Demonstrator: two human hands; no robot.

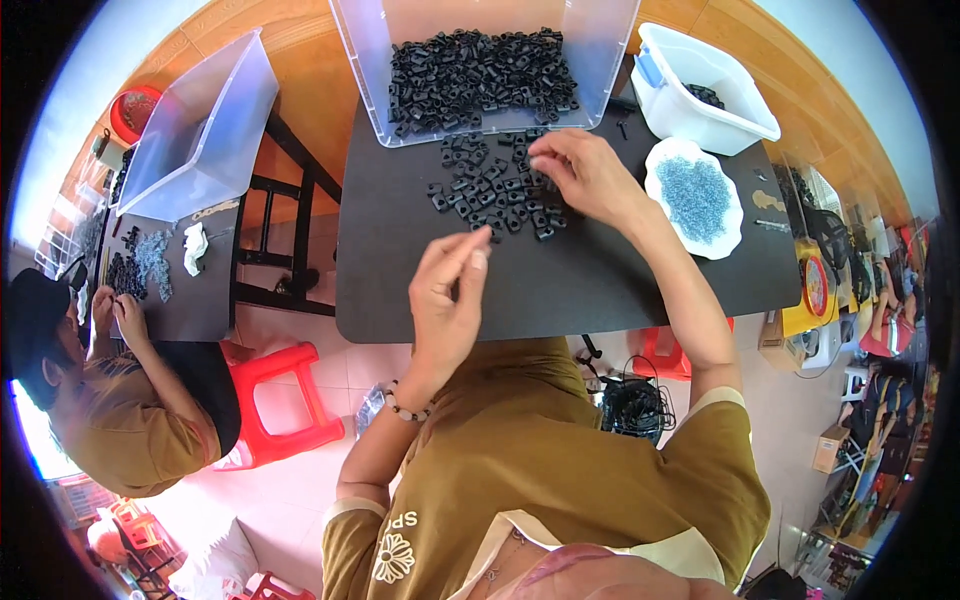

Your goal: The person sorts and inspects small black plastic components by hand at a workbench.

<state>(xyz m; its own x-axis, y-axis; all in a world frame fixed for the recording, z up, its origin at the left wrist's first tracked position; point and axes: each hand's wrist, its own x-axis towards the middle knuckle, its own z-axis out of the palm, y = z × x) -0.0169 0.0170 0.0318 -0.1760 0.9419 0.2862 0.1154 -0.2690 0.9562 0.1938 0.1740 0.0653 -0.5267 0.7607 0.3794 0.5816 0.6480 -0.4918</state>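
Observation:
Small black plastic parts with holes lie in a loose pile on the dark table. My left hand is over the table at the pile's near edge, thumb and fingertips drawn together; anything between them is too small to make out. Above the pile's right side, my right hand has its fingers curled into a pinch, and what they hold, if anything, is hidden. Behind the pile a clear plastic bin lies with its opening toward me, full of more such black parts. A white scalloped dish holds many small bluish pieces to the right.
A white tub with some black parts stands at the back right. At left, a co-worker handles small parts at another table, beside another clear bin. Red stools and a black wire basket are on the floor.

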